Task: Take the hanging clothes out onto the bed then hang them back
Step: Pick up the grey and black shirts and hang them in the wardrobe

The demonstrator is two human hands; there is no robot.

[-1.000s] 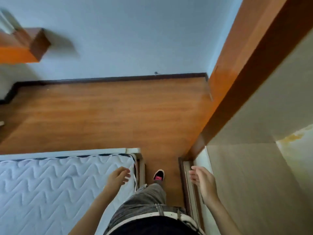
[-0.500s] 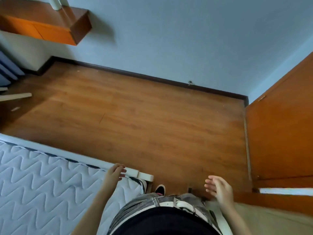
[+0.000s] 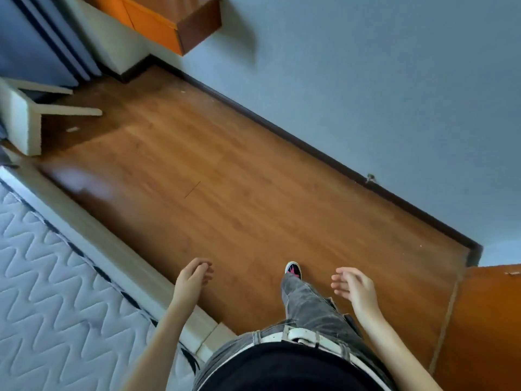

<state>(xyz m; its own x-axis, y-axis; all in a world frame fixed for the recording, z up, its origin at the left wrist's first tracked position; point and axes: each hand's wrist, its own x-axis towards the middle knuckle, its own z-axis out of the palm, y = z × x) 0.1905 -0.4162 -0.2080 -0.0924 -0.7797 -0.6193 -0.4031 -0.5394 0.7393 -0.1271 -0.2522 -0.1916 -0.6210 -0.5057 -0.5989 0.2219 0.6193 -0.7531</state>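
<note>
From my remote seat I see both hands low in the view and both carry nothing. My left hand sits at about 7 o'clock with its fingers loosely curled and the thumb close to the fingertips, hanging over the edge where the bed frame meets the wooden floor. My right hand is at about 5 o'clock, with fingers relaxed and slightly spread, the palm turned inward, over the floor. Between them a grey trouser leg steps forward, ending in a dark shoe with pink laces, and a white belt crosses the waist at 6 o'clock. The bed fills the 8 o'clock corner, its white quilted mattress bare in the part that I can see, and the pale frame runs diagonally beside it. At 4 o'clock stands an orange-brown wooden panel, just beside my right forearm. A dark skirting board runs from 11 o'clock down to 3 o'clock under the pale blue wall. An orange wall cabinet hangs at 11 o'clock, and a piece of white furniture stands on the floor at 10 o'clock. I cannot tell where the hanging clothes are from this view.
</note>
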